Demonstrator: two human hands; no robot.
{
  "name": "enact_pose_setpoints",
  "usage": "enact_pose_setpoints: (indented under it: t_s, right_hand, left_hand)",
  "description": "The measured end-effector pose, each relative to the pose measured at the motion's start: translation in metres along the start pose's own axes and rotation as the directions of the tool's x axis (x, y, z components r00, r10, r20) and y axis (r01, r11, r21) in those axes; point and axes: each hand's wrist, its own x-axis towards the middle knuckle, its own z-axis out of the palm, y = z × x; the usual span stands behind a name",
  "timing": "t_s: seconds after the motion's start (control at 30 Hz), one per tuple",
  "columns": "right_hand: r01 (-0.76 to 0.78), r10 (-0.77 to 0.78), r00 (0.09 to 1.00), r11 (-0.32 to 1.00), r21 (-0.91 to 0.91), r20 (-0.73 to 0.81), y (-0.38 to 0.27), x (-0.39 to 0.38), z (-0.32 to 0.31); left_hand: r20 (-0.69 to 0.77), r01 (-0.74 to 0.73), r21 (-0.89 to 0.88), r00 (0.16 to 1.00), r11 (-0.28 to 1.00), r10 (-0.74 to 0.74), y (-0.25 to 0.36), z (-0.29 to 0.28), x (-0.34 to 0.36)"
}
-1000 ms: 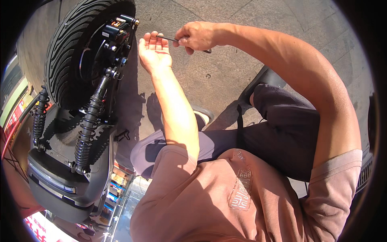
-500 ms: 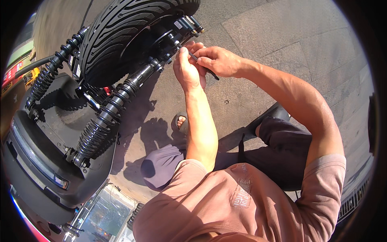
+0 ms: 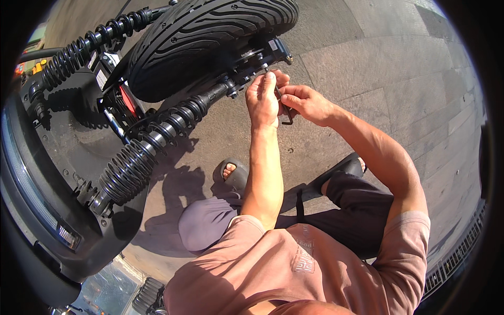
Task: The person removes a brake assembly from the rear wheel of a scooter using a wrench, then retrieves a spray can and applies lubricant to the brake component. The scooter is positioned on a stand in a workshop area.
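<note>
Pinches a dark hex key in the right grip, closed narrowly on the shaft. Holds the upper end in the left grip, likewise narrow, just beside the bolts near the black tire, right of the coiled shock absorber. Cannot tell about contact at the tip.

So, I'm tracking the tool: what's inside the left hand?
A dark bent tool shows between the left hand and right hand, its hooked end visible below. Whatever lies within the left hand's curled fingers is covered, so I can't tell what's there.
</note>
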Motion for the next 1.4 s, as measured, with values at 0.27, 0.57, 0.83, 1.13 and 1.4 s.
enact_pose_setpoints:
  t_s: [0.27,0.57,0.83,1.13,1.4]
  right_hand:
    - [-0.217,0.289,0.938,0.921,-0.324,0.193,-0.003,-0.017,-0.012]
    - [-0.237,0.236,0.958,0.971,-0.013,0.165,0.014,-0.009,-0.028]
    - [-0.158,0.15,0.972,0.987,0.033,0.183,0.012,-0.001,-0.029]
    - [-0.117,0.127,0.99,0.984,-0.137,0.068,-0.002,0.0,-0.017]
    - [-0.258,0.273,0.959,0.739,-0.622,-0.074,-0.036,0.002,-0.013]
  left_hand:
    - [-0.03,0.027,0.011,0.999,1.0,-0.027,0.003,-0.002,0.005]
    - [0.013,0.001,0.06,1.0,0.998,-0.002,0.006,0.0,0.002]
    - [0.073,0.013,0.045,0.997,0.999,-0.017,0.009,-0.003,0.001]
    - [0.028,-0.039,0.174,0.999,0.984,0.034,0.007,-0.014,0.006]
    - [0.036,-0.07,0.19,0.997,0.979,0.065,0.004,-0.013,0.003]
